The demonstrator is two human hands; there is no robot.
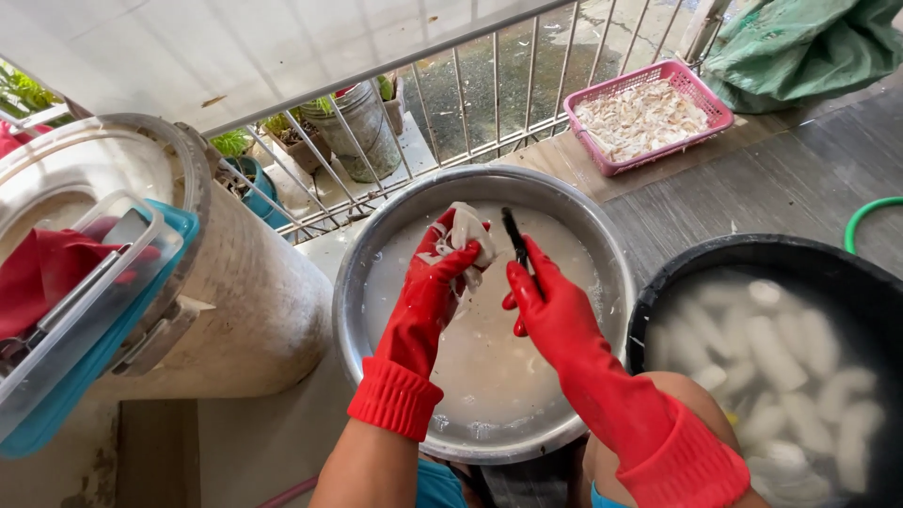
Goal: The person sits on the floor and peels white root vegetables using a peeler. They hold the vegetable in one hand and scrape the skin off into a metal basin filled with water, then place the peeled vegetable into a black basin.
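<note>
While the person crouches over a wide metal basin (376,235) of cloudy water, both hands work above its middle in long red rubber gloves. The left hand (442,259) is raised over the far half of the basin with its fingers curled tight around a pale, limp white piece (467,230), which sticks up out of the fist and hangs a little over the water. Just beside it, the right hand (544,296) has its fingers closed around the handle of a small dark knife (514,237); the blade points up and away, near the white piece, though I cannot tell whether it touches it.

To the right of the basin, nearly touching its rim, stands a black tub (752,252) full of water with many similar white pieces lying under the surface. Beyond the basin, on the grey floor by a white metal railing (470,103), sits a pink plastic basket (701,89) holding a heap of pale scraps. A green hose (870,212) curves in at the right edge. On the left, a large pale round container (254,292) stands against the basin, with a clear lidded box (85,320) resting on top that holds something red. Potted plants (362,127) show behind the railing.
</note>
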